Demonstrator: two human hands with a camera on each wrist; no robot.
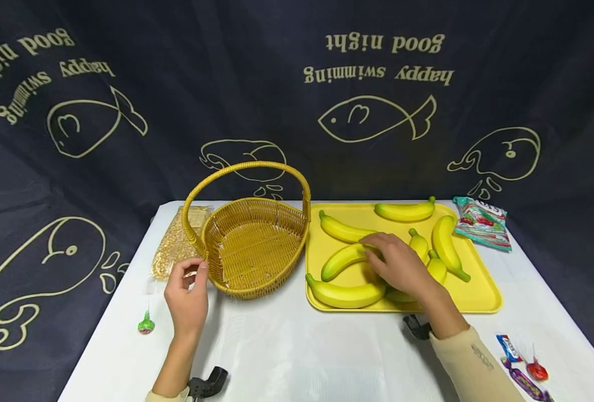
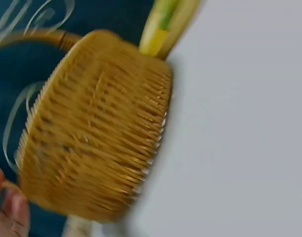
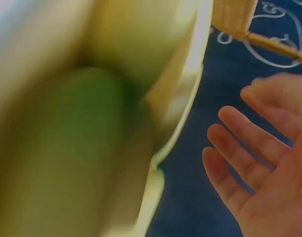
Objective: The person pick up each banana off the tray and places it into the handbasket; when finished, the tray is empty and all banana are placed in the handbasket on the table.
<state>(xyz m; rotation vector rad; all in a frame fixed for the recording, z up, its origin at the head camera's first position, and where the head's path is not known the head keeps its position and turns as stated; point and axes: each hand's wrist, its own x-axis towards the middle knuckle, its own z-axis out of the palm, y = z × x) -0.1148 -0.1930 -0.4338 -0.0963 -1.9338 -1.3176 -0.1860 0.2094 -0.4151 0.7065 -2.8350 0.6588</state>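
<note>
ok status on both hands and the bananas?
Left hand touching the basket rim, fingers relaxed. Right hand open over a banana on the yellow tray, no grip yet. Nothing between tray and basket.

Your left hand (image 1: pixel 187 296) reaches forward from the lower left, forearm bare, wrist straight. Its fingers are loosely bent, the thumb and forefinger tips drawn near each other; whether they pinch anything cannot be told. Your right hand (image 1: pixel 401 263) stretches forward and inward from the lower right, palm down, in a cream sleeve (image 1: pixel 470 363). Its fingers (image 3: pixel 239 136) are spread and nearly straight in the right wrist view.
</note>
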